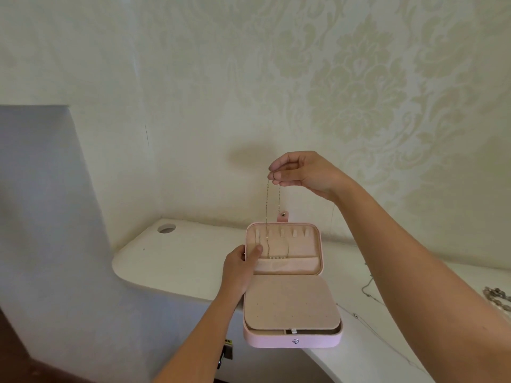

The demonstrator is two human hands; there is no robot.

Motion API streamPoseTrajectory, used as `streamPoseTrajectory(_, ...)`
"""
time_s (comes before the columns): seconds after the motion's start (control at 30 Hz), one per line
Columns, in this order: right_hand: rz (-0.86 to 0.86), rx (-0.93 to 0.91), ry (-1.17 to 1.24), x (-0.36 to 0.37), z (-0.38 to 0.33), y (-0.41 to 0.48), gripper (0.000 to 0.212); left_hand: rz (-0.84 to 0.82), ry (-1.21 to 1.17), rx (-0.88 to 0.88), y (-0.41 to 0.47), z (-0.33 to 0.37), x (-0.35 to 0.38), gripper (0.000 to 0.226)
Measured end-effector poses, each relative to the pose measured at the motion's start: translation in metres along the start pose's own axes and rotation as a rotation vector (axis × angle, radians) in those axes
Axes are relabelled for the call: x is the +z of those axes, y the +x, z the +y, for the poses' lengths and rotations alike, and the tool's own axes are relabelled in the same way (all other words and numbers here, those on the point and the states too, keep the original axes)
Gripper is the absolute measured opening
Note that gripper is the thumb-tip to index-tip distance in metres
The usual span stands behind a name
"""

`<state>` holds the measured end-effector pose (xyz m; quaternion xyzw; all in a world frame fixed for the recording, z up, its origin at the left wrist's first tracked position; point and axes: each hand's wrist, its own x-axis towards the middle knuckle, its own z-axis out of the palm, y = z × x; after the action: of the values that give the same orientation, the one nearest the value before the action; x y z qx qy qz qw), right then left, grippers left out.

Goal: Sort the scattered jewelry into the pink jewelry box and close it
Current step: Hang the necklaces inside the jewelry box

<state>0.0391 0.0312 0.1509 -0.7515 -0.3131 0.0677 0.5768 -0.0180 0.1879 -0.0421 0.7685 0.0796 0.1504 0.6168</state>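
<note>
The pink jewelry box (pixel 293 341) lies open on a white shelf (pixel 177 261), its lid (pixel 318 244) standing upright with several small hooks and a pocket. My right hand (pixel 301 172) is raised above the lid and pinches a thin gold chain necklace (pixel 267 200). The chain hangs down in a loop in front of the lid's lining. My left hand (pixel 240 268) grips the lid's left edge, with the thumb on the inside lining. A beige padded insert (pixel 290 305) covers the box's base.
On the shelf to the right lie a thin silver chain (pixel 369 286) and a chunky beaded piece (pixel 497 295). A round hole (pixel 166 228) is cut in the shelf's far left corner. Patterned wallpaper rises behind; a grey panel stands at left.
</note>
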Motion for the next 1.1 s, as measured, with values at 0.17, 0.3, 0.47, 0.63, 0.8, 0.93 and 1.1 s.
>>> streamPoseTrajectory(0.17, 0.052, -0.047, -0.103, 0.004, 0.008, 0.000, 0.017, -0.005, -0.027, 0.003, -0.002, 0.001, 0.000, 0.029)
streamPoseTrajectory(0.3, 0.084, -0.079, -0.152, 0.008, 0.012, -0.001, 0.018, -0.020, -0.061, -0.008, -0.002, 0.002, -0.001, 0.024)
streamPoseTrajectory(0.47, 0.008, -0.036, -0.271, 0.009, 0.012, -0.008, 0.018, -0.026, -0.058, -0.001, -0.003, 0.003, -0.001, 0.016)
streamPoseTrajectory(0.63, -0.128, 0.036, -0.705, 0.022, 0.027, -0.024, 0.021, -0.012, -0.063, 0.025, -0.003, 0.001, -0.001, 0.024)
streamPoseTrajectory(0.8, -0.213, 0.093, -0.892, 0.039, 0.055, -0.039, 0.023, 0.002, -0.064, 0.031, -0.003, -0.001, -0.001, 0.035)
streamPoseTrajectory(0.93, -0.207, 0.165, -0.922, 0.047, 0.071, -0.049, 0.023, 0.015, -0.054, 0.053, -0.002, -0.001, -0.001, 0.030)
streamPoseTrajectory(1.1, -0.189, 0.234, -0.726, 0.052, 0.075, -0.051, 0.025, 0.008, -0.067, 0.081, -0.003, -0.001, -0.001, 0.033)
